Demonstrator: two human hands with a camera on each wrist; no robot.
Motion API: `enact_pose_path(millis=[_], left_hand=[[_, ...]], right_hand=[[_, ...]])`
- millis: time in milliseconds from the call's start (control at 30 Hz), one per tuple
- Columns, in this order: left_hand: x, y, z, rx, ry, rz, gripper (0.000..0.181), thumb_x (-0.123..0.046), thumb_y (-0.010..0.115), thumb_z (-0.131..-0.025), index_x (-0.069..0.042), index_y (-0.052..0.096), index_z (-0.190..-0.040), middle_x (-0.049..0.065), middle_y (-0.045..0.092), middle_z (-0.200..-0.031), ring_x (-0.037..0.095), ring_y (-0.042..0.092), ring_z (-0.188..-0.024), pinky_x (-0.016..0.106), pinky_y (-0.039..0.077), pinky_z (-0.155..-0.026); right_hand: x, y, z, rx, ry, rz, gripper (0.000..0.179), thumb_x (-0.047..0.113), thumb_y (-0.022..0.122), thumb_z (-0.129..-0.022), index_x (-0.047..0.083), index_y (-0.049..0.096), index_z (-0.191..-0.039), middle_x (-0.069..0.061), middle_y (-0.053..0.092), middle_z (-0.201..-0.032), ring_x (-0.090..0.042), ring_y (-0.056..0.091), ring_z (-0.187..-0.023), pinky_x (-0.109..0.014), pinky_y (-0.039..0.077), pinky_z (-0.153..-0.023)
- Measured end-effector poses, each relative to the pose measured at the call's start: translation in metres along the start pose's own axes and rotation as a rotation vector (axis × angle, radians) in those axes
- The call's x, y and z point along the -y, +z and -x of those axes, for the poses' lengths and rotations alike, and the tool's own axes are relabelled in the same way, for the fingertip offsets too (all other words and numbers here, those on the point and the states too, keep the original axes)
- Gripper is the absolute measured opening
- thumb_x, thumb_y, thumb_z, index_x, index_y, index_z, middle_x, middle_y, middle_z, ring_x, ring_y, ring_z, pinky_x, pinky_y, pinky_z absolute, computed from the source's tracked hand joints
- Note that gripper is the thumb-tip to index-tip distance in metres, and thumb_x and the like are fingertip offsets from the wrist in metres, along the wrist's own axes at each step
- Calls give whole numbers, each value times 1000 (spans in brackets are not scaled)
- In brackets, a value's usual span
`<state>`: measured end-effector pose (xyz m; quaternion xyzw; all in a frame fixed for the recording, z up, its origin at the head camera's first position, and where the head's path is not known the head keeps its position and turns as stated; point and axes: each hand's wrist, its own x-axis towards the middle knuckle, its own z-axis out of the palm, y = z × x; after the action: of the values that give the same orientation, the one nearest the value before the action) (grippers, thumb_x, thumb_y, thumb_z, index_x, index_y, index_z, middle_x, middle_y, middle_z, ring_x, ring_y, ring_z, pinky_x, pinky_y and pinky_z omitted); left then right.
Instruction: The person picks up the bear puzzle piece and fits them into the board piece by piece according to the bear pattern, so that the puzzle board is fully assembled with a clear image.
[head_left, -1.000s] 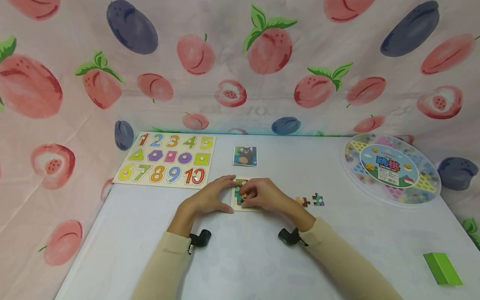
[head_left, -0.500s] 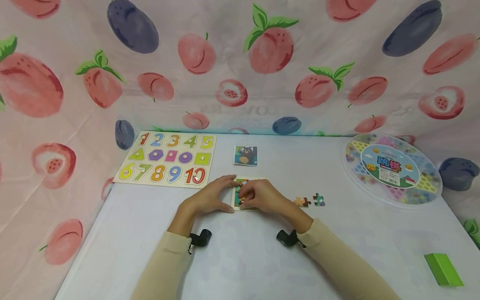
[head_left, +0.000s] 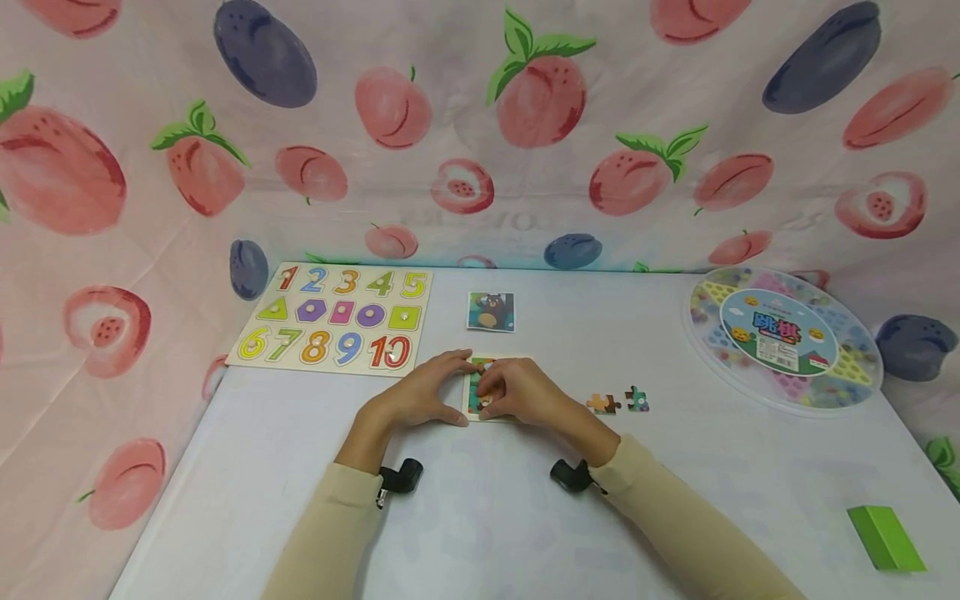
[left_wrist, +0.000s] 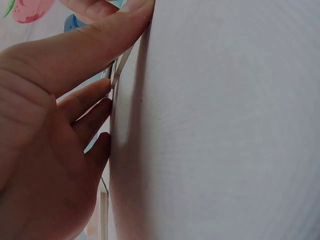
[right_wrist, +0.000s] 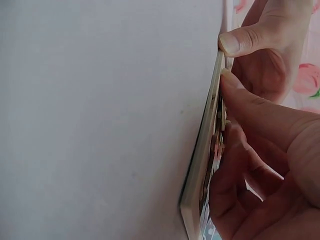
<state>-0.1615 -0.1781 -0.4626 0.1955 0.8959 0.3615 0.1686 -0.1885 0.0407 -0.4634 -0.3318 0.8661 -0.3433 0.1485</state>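
A small wooden jigsaw board lies mid-table, partly covered by both hands, with coloured pieces in its frame. My left hand holds its left side, index fingertip near the upper corner and thumb at the lower one. With curled fingers, my right hand pinches a jigsaw piece over the board; seen edge-on, its picture is mostly hidden. The right thumb lies close to the board's near edge. Two loose pieces, a brown-orange jigsaw piece and a green jigsaw piece, lie right of the board.
Behind the board lies a bear picture card. A number-and-shape puzzle board sits at the back left. At the back right is a round Chinese checkers set; a green block lies at the front right.
My right hand and forearm have shifted slightly left over the board, uncovering more of the brown-orange piece. The left hand has stayed in place.
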Motion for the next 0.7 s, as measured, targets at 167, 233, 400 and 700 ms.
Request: enact_pose_path(millis=[167, 233, 400, 700], left_hand=[[1, 0, 0, -2, 6, -3, 74, -21, 89, -78, -13, 56, -144, 8, 35, -167, 32, 28, -158, 53, 24, -131], [1, 0, 0, -1, 4, -1, 74, -21, 89, -78, -13, 56, -144, 8, 35, -167, 32, 28, -158, 53, 23, -131], [1, 0, 0, 3, -14, 5, 74, -21, 88, -78, -15, 56, -145, 6, 34, -167, 31, 27, -158, 53, 23, -131], [2, 0, -1, 11, -40, 16, 74, -22, 88, -79, -16, 55, -146, 3, 33, -168, 28, 24, -160, 51, 21, -132]], right_hand=[[0, 0, -1, 8, 9, 5, 21, 15, 89, -77, 8, 81, -95, -6, 75, -105, -6, 55, -75, -15, 47, -64], [0, 0, -1, 17, 22, -4, 21, 15, 89, -77, 8, 81, -96, -6, 72, -107, -7, 55, -77, -16, 48, -64], [-3, -2, -2, 48, 34, -14, 23, 16, 88, -79, 8, 82, -100, -7, 66, -111, -7, 54, -77, -15, 48, -64], [-6, -5, -5, 77, 36, -35, 20, 11, 86, -81, 7, 82, -100, -9, 68, -109, -4, 56, -70, -15, 49, -63]])
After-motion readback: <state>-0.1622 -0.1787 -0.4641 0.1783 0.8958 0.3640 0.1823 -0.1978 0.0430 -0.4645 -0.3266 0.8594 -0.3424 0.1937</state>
